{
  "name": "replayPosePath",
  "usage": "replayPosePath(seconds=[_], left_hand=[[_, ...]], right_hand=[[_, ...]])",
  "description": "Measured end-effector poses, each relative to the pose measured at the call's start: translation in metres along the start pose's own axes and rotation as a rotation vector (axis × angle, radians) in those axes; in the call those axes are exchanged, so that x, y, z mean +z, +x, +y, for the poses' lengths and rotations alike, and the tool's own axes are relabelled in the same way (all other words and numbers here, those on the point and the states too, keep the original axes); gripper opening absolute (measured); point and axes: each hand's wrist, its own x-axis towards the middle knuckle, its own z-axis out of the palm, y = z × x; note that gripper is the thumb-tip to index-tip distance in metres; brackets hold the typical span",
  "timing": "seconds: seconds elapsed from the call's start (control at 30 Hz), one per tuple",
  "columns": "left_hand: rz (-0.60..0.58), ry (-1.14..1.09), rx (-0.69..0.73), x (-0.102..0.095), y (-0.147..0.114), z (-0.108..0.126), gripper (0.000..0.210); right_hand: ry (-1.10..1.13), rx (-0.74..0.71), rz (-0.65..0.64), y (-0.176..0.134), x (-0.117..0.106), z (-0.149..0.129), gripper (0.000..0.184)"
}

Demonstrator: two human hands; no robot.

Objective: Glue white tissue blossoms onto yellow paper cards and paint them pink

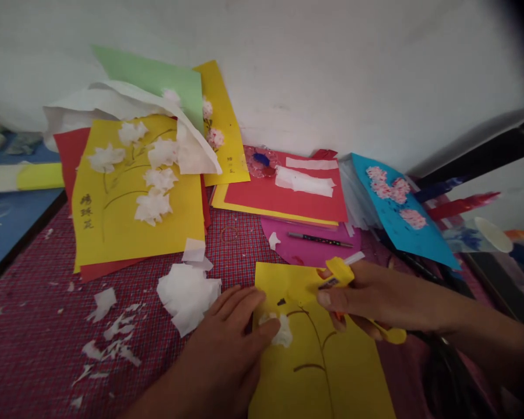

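A yellow sheet of paper [353,372] with a drawn stem and branches lies in front of me, its lower end out of view. My left hand [227,337] rests at its left edge, fingers stretched out, the thumb touching a small white tissue flower [283,333] on the sheet. Over the sheet's upper right, my right hand [379,297] is wrapped round a yellow glue gun [339,272] with an orange part; the fingers hide much of it. Beside my left hand sits a stack of white tissue pieces [187,295].
A yellow card with white tissue flowers [179,218] stands back left. Red paper [244,195] and a purple sheet with a pen [321,240] lie behind. At right are a blue card [428,233] and a red marker [467,205]. Tissue scraps [113,343] litter the checked cloth.
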Motion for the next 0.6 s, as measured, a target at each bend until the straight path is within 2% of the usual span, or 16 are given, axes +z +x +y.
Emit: replayPosePath(seconds=[0.33,0.6], left_hand=[[0.061,0.087,0.006,0.0,0.002,0.001,0.045],[0.078,0.098,0.009,0.003,0.003,-0.003,0.042]], right_hand=[[0.032,-0.064,-0.118,0.018,-0.011,0.004,0.042],[0.016,-0.022,-0.118,0.02,-0.01,0.01,0.048]])
